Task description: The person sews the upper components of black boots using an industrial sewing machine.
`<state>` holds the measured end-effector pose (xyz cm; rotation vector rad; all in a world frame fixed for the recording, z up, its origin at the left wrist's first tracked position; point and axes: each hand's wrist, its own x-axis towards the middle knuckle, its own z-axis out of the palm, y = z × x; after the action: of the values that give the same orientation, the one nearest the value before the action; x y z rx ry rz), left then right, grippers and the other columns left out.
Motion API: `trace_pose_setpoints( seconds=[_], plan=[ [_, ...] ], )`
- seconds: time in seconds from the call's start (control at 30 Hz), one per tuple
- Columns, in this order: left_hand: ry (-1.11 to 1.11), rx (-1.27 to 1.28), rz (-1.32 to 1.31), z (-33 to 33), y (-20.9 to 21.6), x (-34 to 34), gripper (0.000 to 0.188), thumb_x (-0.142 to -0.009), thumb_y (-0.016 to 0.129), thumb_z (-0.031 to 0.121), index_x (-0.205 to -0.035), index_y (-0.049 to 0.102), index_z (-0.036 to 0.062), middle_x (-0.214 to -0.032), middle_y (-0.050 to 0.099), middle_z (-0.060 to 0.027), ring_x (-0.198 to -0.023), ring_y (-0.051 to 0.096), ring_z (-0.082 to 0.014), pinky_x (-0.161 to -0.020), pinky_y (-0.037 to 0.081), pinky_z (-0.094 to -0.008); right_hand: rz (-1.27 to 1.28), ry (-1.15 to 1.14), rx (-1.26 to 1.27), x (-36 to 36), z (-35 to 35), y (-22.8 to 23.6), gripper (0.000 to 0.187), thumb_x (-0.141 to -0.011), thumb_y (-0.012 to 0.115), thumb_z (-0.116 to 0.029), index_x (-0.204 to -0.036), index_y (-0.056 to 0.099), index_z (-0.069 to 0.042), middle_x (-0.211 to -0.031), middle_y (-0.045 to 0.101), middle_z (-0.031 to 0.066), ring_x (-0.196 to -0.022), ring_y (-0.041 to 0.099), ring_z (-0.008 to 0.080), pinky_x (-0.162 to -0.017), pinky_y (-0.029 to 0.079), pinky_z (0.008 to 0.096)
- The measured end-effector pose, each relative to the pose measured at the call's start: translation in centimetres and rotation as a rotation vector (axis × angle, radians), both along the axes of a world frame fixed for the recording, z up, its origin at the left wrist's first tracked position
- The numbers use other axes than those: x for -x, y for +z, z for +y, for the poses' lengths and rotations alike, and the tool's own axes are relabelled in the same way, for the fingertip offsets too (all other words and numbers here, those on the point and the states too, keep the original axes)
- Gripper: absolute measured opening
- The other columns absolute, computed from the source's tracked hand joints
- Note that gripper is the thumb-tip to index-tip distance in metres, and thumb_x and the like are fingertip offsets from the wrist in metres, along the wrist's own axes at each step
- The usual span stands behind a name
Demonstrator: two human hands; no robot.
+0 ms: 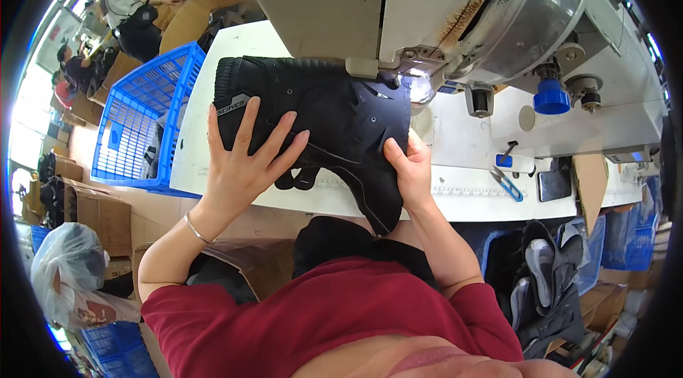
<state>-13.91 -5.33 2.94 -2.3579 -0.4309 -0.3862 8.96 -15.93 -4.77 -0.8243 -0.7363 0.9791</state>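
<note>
On the desk [188,172], at the machine [334,1] | boot upper [324,111] on its side | left hand [245,150]: fingers apart, laid on it, seemingly to keep it flat | right hand [413,172]: fingers clamped on its right edge, likely steadying it there

"Your boot upper [316,104] was black with a grey patch [233,104], and your shirt [334,307] was plain dark red."

"Yes, and your table [196,170] was white, your crate [114,135] blue and latticed."
</note>
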Motion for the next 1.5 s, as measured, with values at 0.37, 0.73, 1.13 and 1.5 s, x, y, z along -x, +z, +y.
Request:
trace_pose_setpoints(
  seconds=[0.37, 0.73, 1.13, 1.5],
  plan=[
    [0.024, 0.124, -0.016, -1.4, 1.5, -0.3, 0.047, -0.077, 0.060, 0.021, -0.124, 0.054, 0.0251, -0.134, 0.047, -0.0012, -0.126, 0.040, -0.0385, -0.100, 0.026, -0.0690, -0.051, 0.094, 0.347, 0.2, -6.0, -2.3, 0.021, -0.091, 0.059, -0.016, -0.099, 0.064, 0.003, -0.088, 0.065, 0.0015, -0.076, 0.058, 0.0079, -0.069, 0.048, 0.0237],
    [0.033, 0.262, 0.040, -0.7, 3.9, -0.8, 0.063, -0.071, 0.058, 0.004, -0.129, 0.050, 0.0244, -0.137, 0.045, -0.0013, -0.127, 0.039, -0.0367, -0.103, 0.026, -0.0646, -0.056, -0.065, 0.282, 1.6, -6.4, -0.9, 0.026, -0.093, 0.056, -0.015, -0.071, 0.057, -0.002, -0.068, 0.046, -0.0080, -0.061, 0.034, 0.0017, -0.053, 0.026, 0.0202],
    [-0.017, 0.299, 0.140, 2.8, 5.7, -1.7, 0.058, -0.076, 0.059, 0.005, -0.130, 0.050, 0.0254, -0.136, 0.047, 0.0008, -0.129, 0.039, -0.0302, -0.106, 0.029, -0.0533, -0.043, -0.073, 0.258, 1.3, -4.7, 1.0, 0.021, -0.094, 0.054, -0.016, -0.092, 0.066, 0.002, -0.077, 0.061, -0.0022, -0.066, 0.051, 0.0027, -0.059, 0.041, 0.0184],
    [-0.170, 0.490, 0.124, 9.4, 6.2, -3.9, 0.056, -0.067, 0.068, 0.002, -0.119, 0.060, 0.0233, -0.122, 0.058, 0.0021, -0.122, 0.046, -0.0211, -0.103, 0.034, -0.0421, 0.043, -0.118, 0.255, 0.8, -0.5, 3.5, 0.024, -0.094, 0.053, -0.020, -0.092, 0.064, 0.002, -0.085, 0.066, 0.0066, -0.069, 0.061, 0.0088, -0.062, 0.049, 0.0212]
  ],
)
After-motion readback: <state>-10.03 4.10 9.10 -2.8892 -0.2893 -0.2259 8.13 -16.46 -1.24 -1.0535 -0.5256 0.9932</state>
